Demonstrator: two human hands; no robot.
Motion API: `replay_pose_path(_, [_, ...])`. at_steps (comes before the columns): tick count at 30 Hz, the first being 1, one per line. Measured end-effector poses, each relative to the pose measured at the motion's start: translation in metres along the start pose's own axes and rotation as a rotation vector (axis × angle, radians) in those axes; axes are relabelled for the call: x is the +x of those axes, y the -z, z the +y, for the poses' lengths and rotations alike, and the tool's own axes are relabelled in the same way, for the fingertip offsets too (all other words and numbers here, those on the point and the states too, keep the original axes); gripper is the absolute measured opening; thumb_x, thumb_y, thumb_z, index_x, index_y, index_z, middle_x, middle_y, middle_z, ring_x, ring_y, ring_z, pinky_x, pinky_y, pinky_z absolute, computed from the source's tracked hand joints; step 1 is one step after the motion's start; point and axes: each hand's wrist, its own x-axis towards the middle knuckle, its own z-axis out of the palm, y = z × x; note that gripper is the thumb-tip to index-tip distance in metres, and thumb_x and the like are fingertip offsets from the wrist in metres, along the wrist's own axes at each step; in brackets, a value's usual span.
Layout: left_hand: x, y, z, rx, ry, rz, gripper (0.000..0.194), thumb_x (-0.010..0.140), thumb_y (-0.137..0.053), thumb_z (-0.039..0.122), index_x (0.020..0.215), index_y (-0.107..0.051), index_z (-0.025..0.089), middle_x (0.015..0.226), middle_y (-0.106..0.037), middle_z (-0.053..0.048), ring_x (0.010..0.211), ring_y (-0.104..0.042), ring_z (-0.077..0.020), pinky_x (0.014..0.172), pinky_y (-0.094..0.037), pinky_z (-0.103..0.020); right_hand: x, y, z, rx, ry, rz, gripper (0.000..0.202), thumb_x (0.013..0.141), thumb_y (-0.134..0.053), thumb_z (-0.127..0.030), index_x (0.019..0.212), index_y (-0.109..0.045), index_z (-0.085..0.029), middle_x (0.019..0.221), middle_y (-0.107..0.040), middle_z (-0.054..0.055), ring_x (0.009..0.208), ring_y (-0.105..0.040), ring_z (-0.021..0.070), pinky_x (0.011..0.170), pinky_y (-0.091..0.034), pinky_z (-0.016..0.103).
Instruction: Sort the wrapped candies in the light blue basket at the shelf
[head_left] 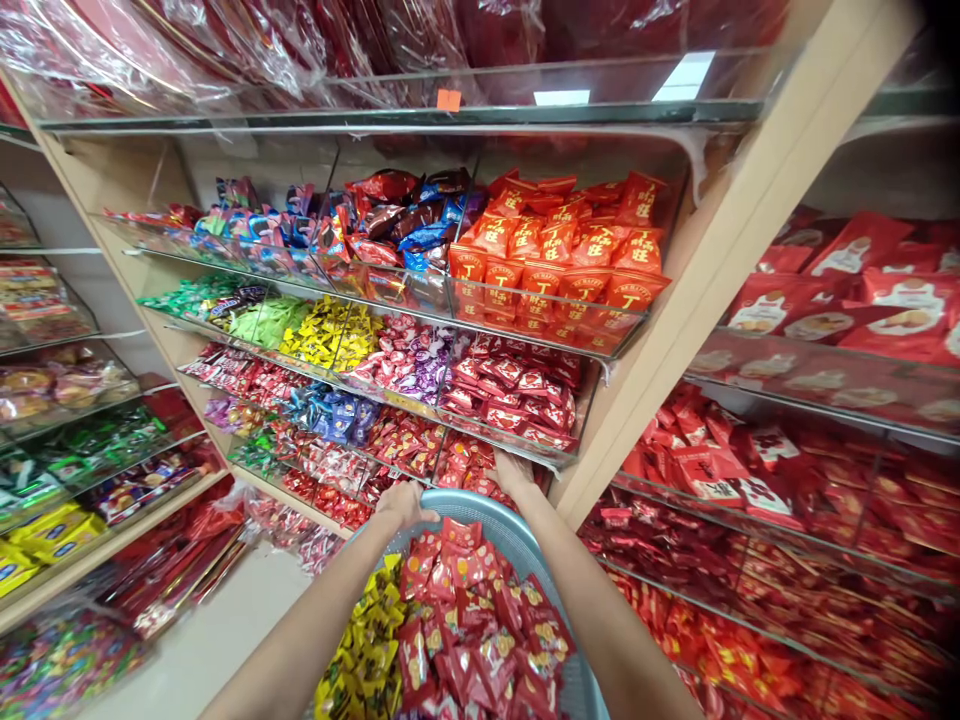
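Note:
A blue-grey perforated plastic basket is below me, filled with red-wrapped candies and, on the left side, yellow-wrapped candies. My left hand is closed at the far left of the basket's rim, its thumb lying toward the inside. Beyond the rim, my right hand reaches into a low shelf compartment of red-wrapped candies. Its fingertips are hidden among the packets and the shelf front, so I cannot see whether it holds any.
Above stand tilted shelves with clear fronts, holding red packets and assorted wrapped candies. A wooden upright rises close on the right, beside more shelves of red packets. Bagged goods lie low at left.

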Motion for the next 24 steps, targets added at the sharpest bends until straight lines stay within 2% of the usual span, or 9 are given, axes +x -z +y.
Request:
replay_pose_path(6, [-0.003,0.003,0.002,0.034,-0.005,-0.002,0.054,0.052,-0.060,0.064,0.080,-0.059,0.017,0.083,-0.062,-0.008,0.082,-0.058,-0.0237,0.072,-0.044,-0.030,0.000,-0.010,0.006,0.008,-0.012,-0.013,0.068,0.069,-0.060,-0.022,0.130,-0.031,-0.022,0.137,-0.034,0.009,0.121,-0.035,0.0283,0.099,-0.026,0.039])
replay_pose_path(14, [0.000,0.000,0.000,0.004,-0.003,-0.001,0.056,0.051,-0.061,0.064,0.083,-0.059,0.017,0.086,-0.062,-0.008,0.083,-0.058,-0.0231,0.071,-0.044,-0.029,-0.003,-0.001,0.010,0.069,0.026,-0.027,0.061,0.070,-0.060,-0.025,0.126,-0.036,-0.024,0.133,-0.040,0.009,0.117,-0.040,0.0255,0.097,-0.029,0.039])
replay_pose_path(19, [0.000,-0.001,0.000,0.019,-0.010,-0.007,0.055,0.052,-0.061,0.064,0.081,-0.059,0.017,0.085,-0.062,-0.009,0.081,-0.058,-0.0233,0.070,-0.044,-0.030,0.009,-0.003,0.003,0.118,0.011,-0.006,0.053,0.072,-0.058,-0.033,0.121,-0.041,-0.025,0.130,-0.043,0.007,0.116,-0.041,0.0260,0.095,-0.032,0.039])
replay_pose_path(24, [0.007,-0.008,-0.006,0.028,-0.032,0.010,0.058,0.050,-0.058,0.069,0.079,-0.060,0.018,0.082,-0.062,-0.008,0.079,-0.059,-0.0237,0.068,-0.044,-0.030,0.019,-0.011,-0.005,0.161,0.025,-0.012,0.059,0.067,-0.063,-0.029,0.122,-0.041,-0.025,0.130,-0.043,0.007,0.116,-0.042,0.0252,0.094,-0.034,0.037])
